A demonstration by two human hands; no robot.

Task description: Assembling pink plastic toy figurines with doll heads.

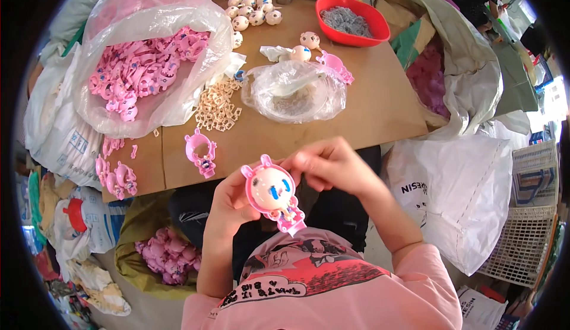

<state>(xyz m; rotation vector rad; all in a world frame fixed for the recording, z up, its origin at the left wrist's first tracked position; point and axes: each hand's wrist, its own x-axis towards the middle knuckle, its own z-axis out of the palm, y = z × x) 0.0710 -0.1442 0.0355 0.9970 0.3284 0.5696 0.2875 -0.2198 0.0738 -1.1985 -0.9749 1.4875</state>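
a brown table [380,86] stands on a greyish floor [142,309], bright light [555,97] glaring at right.

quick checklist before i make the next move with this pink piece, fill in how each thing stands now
1. Left hand has a grip on the pink holder: ok.
2. Pale round face sits within the holder's ring, facing up: ok.
3. Face locked firmly in the holder: cannot tell.
4. Right hand empty: cannot tell; it is beside the ring, fingertips unclear.
5. Spare pale balls on the table: ok, clustered at the far side.
6. Red scoop upright with its small greyish pieces inside: ok.
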